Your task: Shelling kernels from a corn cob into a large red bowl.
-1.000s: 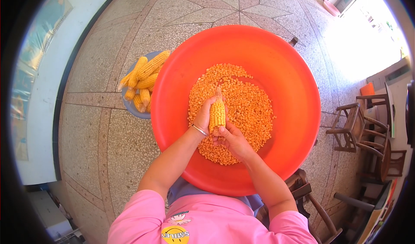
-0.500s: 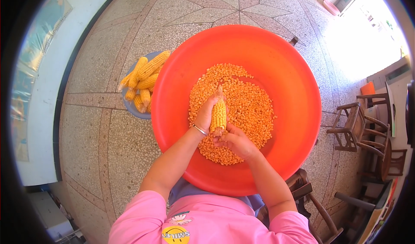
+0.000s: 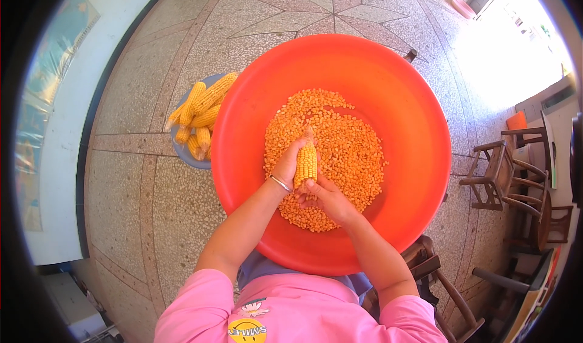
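Note:
A yellow corn cob (image 3: 306,163) points away from me above the big red basin (image 3: 419,161). My left hand (image 3: 287,162) is wrapped round its left side, a silver bracelet on the wrist. At the cob's near end, my right hand (image 3: 328,198) has its thumb and fingers pressed against the kernels; its lower fingers are curled and partly hidden. Loose orange-yellow kernels (image 3: 352,151) cover much of the basin's bottom beneath both hands.
Left of the basin, a blue-grey bowl (image 3: 193,159) holds several whole corn cobs (image 3: 209,100), partly behind the basin's rim. Wooden chairs (image 3: 492,176) stand at the right, and a dark wooden chair (image 3: 434,276) is close by my right elbow. Speckled stone floor (image 3: 182,203) surrounds the basin.
My right thumb has come up onto the near end of the cob, where the fingers were lower before. My left hand keeps its hold in nearly the same place.

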Action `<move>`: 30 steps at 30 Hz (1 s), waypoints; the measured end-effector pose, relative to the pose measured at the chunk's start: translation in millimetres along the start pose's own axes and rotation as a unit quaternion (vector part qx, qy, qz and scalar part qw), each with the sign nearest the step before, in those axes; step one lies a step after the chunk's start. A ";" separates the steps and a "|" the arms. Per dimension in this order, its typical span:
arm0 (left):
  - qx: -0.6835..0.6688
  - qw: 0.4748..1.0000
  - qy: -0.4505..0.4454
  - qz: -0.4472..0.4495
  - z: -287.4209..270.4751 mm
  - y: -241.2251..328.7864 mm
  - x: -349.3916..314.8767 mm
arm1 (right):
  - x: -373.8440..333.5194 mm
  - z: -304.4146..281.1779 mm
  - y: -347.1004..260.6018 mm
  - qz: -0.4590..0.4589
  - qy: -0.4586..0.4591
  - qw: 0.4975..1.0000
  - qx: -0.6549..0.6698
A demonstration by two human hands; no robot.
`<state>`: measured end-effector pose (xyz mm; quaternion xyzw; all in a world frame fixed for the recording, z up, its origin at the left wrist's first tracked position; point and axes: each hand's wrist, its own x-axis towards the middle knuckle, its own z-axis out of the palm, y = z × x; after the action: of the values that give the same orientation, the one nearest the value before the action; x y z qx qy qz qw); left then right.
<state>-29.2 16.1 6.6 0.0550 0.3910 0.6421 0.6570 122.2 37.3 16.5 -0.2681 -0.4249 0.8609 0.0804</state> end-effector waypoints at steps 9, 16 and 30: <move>0.177 0.981 -0.002 0.074 3.0 -2.9 0.2 | 1.8 -9.3 2.1 0.045 0.048 0.996 -0.068; 0.138 0.984 0.033 0.103 2.3 -1.4 0.9 | -0.1 4.0 -3.7 0.011 0.064 0.998 -0.022; 0.143 0.986 0.027 0.079 3.9 0.6 -0.3 | 0.3 1.0 -3.3 0.023 0.053 0.998 0.010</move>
<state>-27.4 17.6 9.8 0.1617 0.4909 0.6310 0.5785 121.2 38.8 19.4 -0.3223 -0.4055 0.8511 0.0854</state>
